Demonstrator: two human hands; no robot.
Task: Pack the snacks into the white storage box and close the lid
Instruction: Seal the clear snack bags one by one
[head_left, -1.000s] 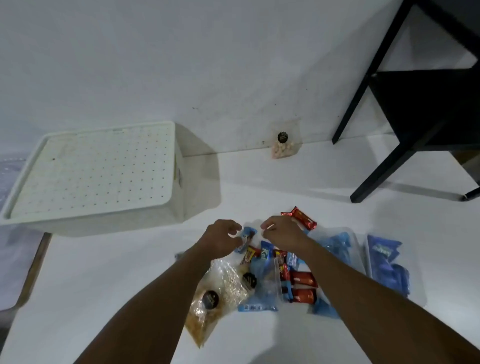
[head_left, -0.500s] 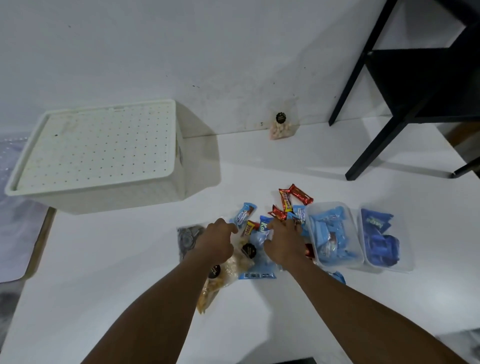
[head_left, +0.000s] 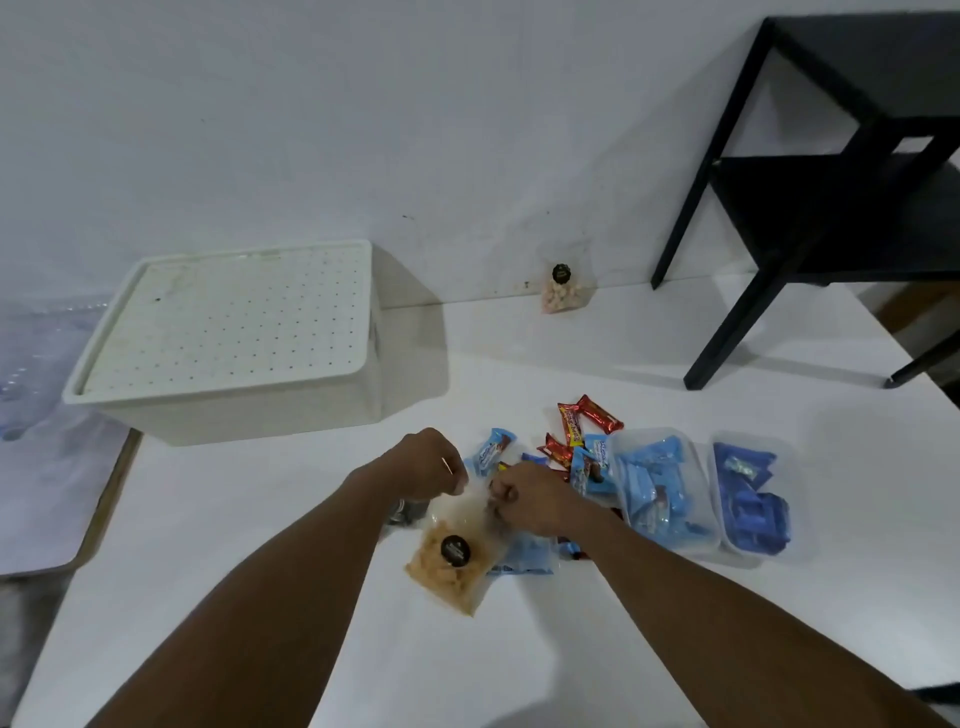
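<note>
The white storage box (head_left: 244, 410) stands at the left with its dotted lid (head_left: 228, 322) on. In front of me lies a pile of snacks: red bars (head_left: 589, 418), blue wrapped sweets (head_left: 491, 457) and two clear tubs of blue packets (head_left: 660, 488) (head_left: 750, 499). My left hand (head_left: 426, 462) and my right hand (head_left: 530, 499) both pinch the top edge of a clear bag of orange snacks (head_left: 447, 569), which hangs tilted toward me. A dark packet under my left wrist is mostly hidden.
A small clear bag of pale snacks (head_left: 561, 293) leans against the wall at the back. A black side table (head_left: 810, 208) stands at the right. A board edge (head_left: 104, 499) and plastic sheeting (head_left: 36, 353) lie left of the box.
Both hands have closed on the top edge of the orange snack bag and raised it off the pile. The camera view has shifted.
</note>
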